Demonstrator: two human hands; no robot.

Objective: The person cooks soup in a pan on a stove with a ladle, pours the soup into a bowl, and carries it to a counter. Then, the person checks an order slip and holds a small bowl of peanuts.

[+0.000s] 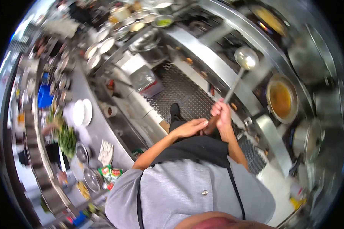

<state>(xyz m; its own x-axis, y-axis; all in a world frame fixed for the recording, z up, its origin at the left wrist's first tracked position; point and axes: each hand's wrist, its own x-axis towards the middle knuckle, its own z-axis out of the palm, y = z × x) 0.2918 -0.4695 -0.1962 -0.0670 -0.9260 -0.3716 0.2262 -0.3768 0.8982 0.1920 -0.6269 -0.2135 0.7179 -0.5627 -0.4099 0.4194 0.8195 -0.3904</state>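
Observation:
My right hand is closed around the long handle of a metal ladle. The ladle's round, shiny bowl points up and away, over the edge of the stove. A brown lower end of the handle shows below my right fist. My left hand lies close to that end in front of my dark apron, fingers stretched out and partly overlapping. Whether it touches the handle I cannot tell. To the right, a pan with orange-brown liquid sits on the stove.
A steel counter on the left bears white plates, leafy greens and a cloth. A lidded pot and another pan stand on the stove. A container sits by the perforated black mat.

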